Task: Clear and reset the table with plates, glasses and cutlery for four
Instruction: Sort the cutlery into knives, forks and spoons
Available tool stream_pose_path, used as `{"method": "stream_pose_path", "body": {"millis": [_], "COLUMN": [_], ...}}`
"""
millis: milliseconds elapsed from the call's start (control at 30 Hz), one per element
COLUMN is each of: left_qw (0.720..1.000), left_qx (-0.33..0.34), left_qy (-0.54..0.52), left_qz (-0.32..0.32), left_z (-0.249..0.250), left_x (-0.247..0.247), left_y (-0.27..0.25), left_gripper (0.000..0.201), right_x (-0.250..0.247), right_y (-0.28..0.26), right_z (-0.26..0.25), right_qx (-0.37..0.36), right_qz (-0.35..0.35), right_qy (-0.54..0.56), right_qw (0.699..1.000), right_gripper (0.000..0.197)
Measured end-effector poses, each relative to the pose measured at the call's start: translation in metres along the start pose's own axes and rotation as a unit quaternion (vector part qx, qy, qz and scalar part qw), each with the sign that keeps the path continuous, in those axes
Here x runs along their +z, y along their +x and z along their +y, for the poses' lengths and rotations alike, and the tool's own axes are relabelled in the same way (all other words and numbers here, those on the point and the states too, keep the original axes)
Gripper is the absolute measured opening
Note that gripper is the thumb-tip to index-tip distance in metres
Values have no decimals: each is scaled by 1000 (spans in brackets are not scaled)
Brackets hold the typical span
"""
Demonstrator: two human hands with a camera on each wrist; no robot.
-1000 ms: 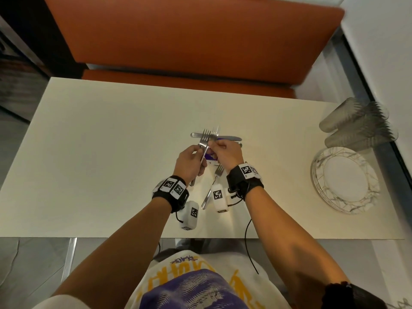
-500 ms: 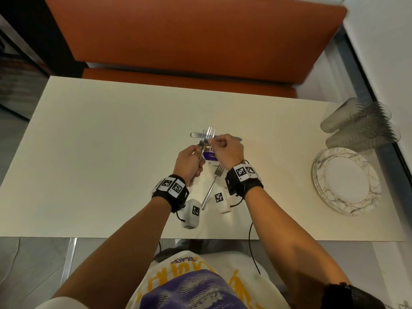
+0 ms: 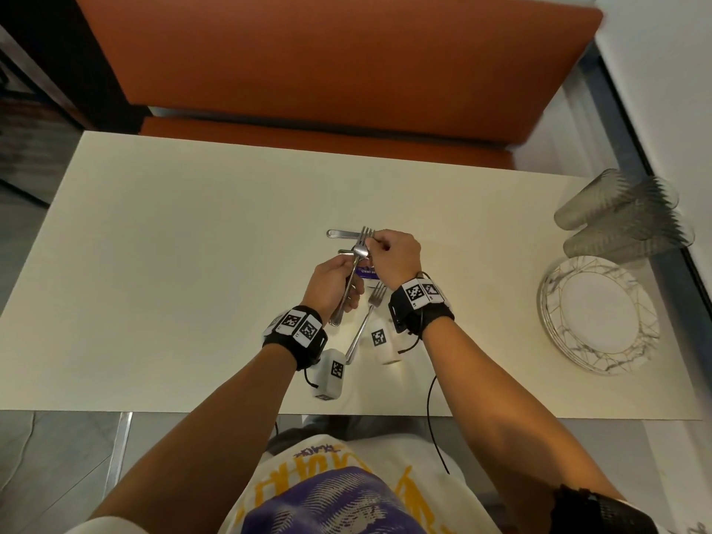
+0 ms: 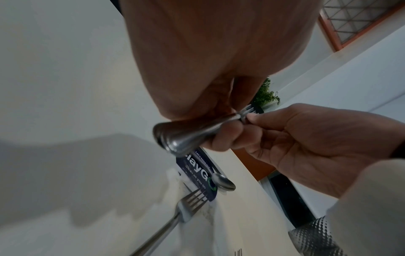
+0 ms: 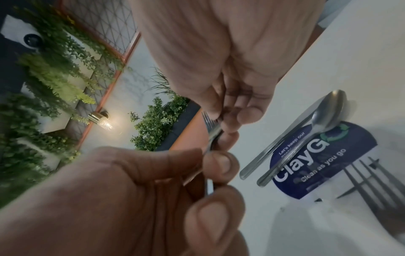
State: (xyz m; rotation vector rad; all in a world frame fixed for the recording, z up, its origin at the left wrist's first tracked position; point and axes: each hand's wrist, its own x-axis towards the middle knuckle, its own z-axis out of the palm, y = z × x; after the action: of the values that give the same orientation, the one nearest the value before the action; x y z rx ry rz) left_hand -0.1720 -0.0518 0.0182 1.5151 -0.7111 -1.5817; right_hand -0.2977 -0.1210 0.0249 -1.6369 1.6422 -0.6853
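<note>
Shiny forks (image 3: 352, 269) are bunched in the left hand (image 3: 332, 285) above the desk (image 3: 173, 264). The right hand (image 3: 397, 256) pinches their prongs, hiding how many there are.

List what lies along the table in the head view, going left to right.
Left hand gripping forks → loose fork on the table → right hand pinching the fork tines → plates, with glasses behind them.

Head view overhead, wrist views close, sharing hands (image 3: 362, 271)
</note>
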Motion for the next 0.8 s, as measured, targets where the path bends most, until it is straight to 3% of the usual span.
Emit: {"method": "stream_pose_path", "body": {"millis": [100,267,533,667,800], "left_qw": [998,996,984,980,979], "left_qx": [18,42,34,-5,-39], "left_qy": [52,77,163,177,168], "left_qz": [14,26,65,94,106], "left_z": [1,-2,-14,-23,-34], "left_x": [1,4,0,-7,-12], "left_y": [-2,4,20,25,28], "left_gripper": [31,29,27,27,29], "right_x": [-2,-3,-3,4,16], "right_y": [2,6,15,13,4], "right_z": [0,1,17,56,90], "right_qx": [-5,-3,16,74,105], "right_qz": [-12,-12,-36,-69,-146], "right_qy": [-19,-18,8,-96,-226], "right_qw": [1000,1000,999,990,957], "right_gripper": [25,17,20,19,36]}}
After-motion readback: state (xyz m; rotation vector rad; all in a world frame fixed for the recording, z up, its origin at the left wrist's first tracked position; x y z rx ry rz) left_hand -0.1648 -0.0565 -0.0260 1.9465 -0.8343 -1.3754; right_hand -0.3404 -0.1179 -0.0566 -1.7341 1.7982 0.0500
